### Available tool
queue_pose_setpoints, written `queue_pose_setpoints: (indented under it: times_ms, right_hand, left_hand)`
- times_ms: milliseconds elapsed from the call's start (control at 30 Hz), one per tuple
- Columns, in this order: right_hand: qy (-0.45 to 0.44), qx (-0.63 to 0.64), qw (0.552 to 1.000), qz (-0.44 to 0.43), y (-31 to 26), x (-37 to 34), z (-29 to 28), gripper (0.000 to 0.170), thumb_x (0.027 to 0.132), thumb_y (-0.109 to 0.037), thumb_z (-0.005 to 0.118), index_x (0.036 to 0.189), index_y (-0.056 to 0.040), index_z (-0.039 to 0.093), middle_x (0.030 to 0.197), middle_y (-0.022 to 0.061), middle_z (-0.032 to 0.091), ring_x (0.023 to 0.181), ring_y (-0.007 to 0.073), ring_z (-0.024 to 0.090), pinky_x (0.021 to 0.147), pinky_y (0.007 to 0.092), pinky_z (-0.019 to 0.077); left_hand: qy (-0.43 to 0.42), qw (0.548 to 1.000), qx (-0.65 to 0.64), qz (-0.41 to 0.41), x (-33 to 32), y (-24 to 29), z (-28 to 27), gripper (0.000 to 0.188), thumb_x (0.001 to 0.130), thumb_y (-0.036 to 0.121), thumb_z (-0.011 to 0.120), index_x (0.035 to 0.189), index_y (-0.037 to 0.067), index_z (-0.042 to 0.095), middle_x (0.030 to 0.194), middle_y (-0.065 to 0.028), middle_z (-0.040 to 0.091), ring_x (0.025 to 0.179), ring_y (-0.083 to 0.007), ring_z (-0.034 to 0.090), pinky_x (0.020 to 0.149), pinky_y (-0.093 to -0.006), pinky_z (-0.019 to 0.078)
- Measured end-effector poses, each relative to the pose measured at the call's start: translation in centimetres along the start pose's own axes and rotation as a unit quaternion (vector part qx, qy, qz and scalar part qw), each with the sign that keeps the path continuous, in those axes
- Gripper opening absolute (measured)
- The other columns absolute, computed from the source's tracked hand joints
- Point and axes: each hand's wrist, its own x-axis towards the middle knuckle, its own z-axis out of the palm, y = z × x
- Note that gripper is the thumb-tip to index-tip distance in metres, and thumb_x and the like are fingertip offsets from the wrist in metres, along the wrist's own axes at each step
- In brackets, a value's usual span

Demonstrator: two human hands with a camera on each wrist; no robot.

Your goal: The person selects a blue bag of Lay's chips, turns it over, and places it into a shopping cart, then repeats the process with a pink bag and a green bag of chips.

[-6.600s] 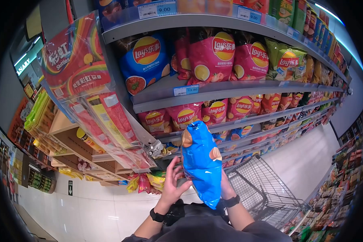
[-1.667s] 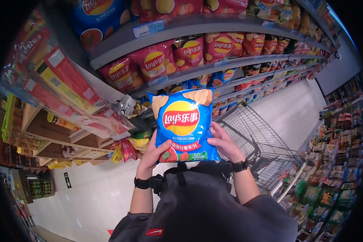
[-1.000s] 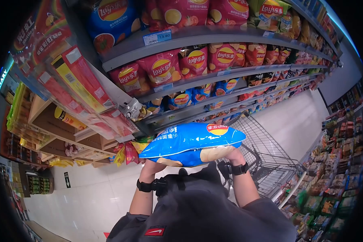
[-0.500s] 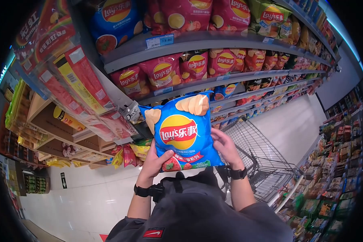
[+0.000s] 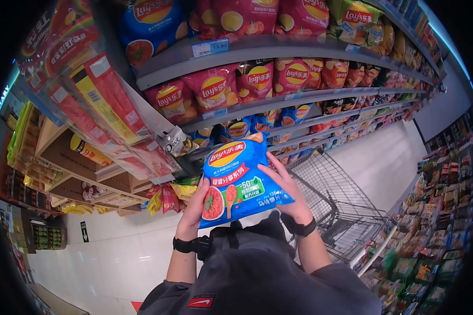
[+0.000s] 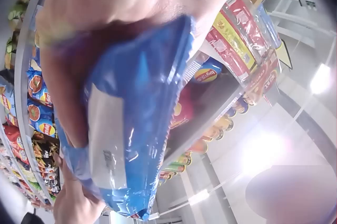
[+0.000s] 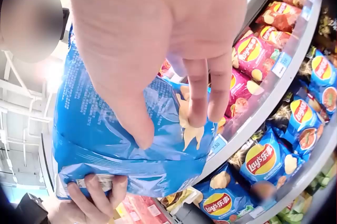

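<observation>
A blue Lay's bag of potato chips (image 5: 227, 173) is held in front of the body between both hands, its printed front facing up toward the head camera. My left hand (image 5: 193, 209) grips the bag's left side, with the thumb along its edge. On the opposite side, my right hand (image 5: 289, 193) holds the bag's right edge. In the left wrist view, the left hand (image 6: 110, 8) bends over the bag (image 6: 131, 124), whose pale label panel shows. The right wrist view shows the right thumb (image 7: 138, 126) against the bag, with left fingers (image 7: 97, 195) at its lower end.
Grey shelves (image 5: 299, 52) full of chip bags run along the front and right. A wire shopping cart (image 5: 347, 205) stands at the right. Hanging candy packs (image 5: 102, 100) and a wooden display (image 5: 63, 152) are on the left. White tiled floor (image 5: 115, 252) shows below.
First seen nearly edge-on, the bag was turned front-up, then rolled over, then brought front-up again. Since half a second ago its top has tipped away, bringing the lower print into view.
</observation>
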Motion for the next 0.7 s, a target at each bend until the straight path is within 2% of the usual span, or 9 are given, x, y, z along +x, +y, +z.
queue_pose_setpoints:
  times_ms: [33,67,100,133,200,233,333,667,700]
  right_hand:
    - [-0.013,0.036,0.999,0.018,0.2,-0.1,0.2,0.076,0.069,-0.004,0.077,0.14,-0.0151,0.051,0.154,0.0178,0.036,0.117,0.0385,0.06,0.092,0.0415,0.0532]
    - [0.027,0.077,0.996,0.024,0.5,-0.2,0.5,0.067,0.069,-0.007,0.08,0.132,-0.0123,0.058,0.146,0.0168,0.047,0.116,0.0366,0.061,0.092,0.0397,0.0529]
    - [0.027,0.078,0.996,0.024,1.0,-0.4,0.7,0.067,0.069,-0.007,0.08,0.132,-0.0123,0.058,0.146,0.0168,0.047,0.116,0.0366,0.061,0.092,0.0397,0.0529]
    - [0.028,0.103,0.994,0.038,1.6,-0.8,0.8,0.061,0.069,-0.009,0.082,0.126,-0.0104,0.061,0.14,0.0161,0.053,0.114,0.0359,0.062,0.091,0.0386,0.0529]
    - [0.054,0.172,0.979,0.096,1.0,-1.1,1.1,0.049,0.068,-0.017,0.088,0.111,-0.0059,0.067,0.119,0.0119,0.066,0.105,0.0302,0.065,0.087,0.0337,0.0527]
    - [0.053,0.172,0.979,0.097,1.0,-1.2,1.2,0.049,0.068,-0.017,0.088,0.111,-0.0059,0.067,0.119,0.0119,0.066,0.105,0.0302,0.065,0.087,0.0337,0.0527]
    - [0.065,0.145,0.979,0.127,0.8,-1.3,1.8,0.05,0.068,-0.017,0.09,0.111,-0.0052,0.067,0.107,0.0057,0.065,0.09,0.0172,0.064,0.075,0.0299,0.052]
    - [0.038,0.165,0.976,0.135,0.0,-0.2,2.9,0.054,0.068,-0.016,0.09,0.115,-0.0051,0.065,0.11,0.0054,0.064,0.091,0.0154,0.063,0.071,0.0276,0.0513]
    - [0.009,0.161,0.98,0.119,0.0,0.0,2.8,0.055,0.068,-0.015,0.089,0.116,-0.0045,0.065,0.119,0.0071,0.061,0.097,0.018,0.063,0.076,0.0295,0.0519]
  left_hand:
    - [0.0,1.0,0.001,-0.002,-0.3,0.4,-0.7,0.057,0.104,0.04,0.045,0.148,0.005,0.034,0.141,-0.0119,0.052,0.124,-0.0229,0.056,0.1,-0.0378,0.0501]
    - [-0.143,0.983,-0.104,-0.051,-0.7,1.4,-0.7,0.06,0.103,0.045,0.042,0.147,0.005,0.035,0.138,-0.0164,0.054,0.12,-0.0293,0.059,0.091,-0.0416,0.0554]
    - [-0.283,0.932,-0.204,-0.097,-0.9,2.0,-0.7,0.064,0.102,0.051,0.039,0.147,0.005,0.035,0.135,-0.0209,0.055,0.116,-0.0356,0.062,0.082,-0.0455,0.0607]
    - [-0.219,0.951,-0.191,-0.105,-1.2,1.5,-1.2,0.074,0.099,0.059,0.035,0.147,0.004,0.034,0.128,-0.031,0.057,0.11,-0.0451,0.063,0.067,-0.049,0.0631]
    - [-0.223,0.963,-0.133,-0.073,-1.5,0.9,-1.3,0.077,0.098,0.062,0.034,0.147,0.003,0.033,0.127,-0.0333,0.056,0.111,-0.0454,0.062,0.069,-0.0482,0.063]
    - [-0.226,0.971,-0.074,-0.04,-1.5,0.6,-1.3,0.081,0.097,0.065,0.033,0.148,0.002,0.033,0.126,-0.0357,0.056,0.113,-0.0457,0.061,0.071,-0.0474,0.0629]
    - [-0.196,0.978,-0.039,-0.065,-1.3,0.4,-1.8,0.092,0.094,0.073,0.025,0.148,-0.002,0.031,0.127,-0.0387,0.054,0.115,-0.0447,0.061,0.071,-0.046,0.0628]
    - [-0.181,0.981,-0.056,-0.049,-2.3,0.9,-3.2,0.089,0.096,0.07,0.027,0.147,-0.003,0.031,0.129,-0.0351,0.054,0.114,-0.0442,0.061,0.07,-0.0474,0.0628]
    - [-0.178,0.981,-0.057,-0.044,-2.5,0.8,-3.5,0.089,0.096,0.07,0.027,0.147,-0.003,0.031,0.129,-0.0351,0.054,0.114,-0.0442,0.061,0.07,-0.0474,0.0628]
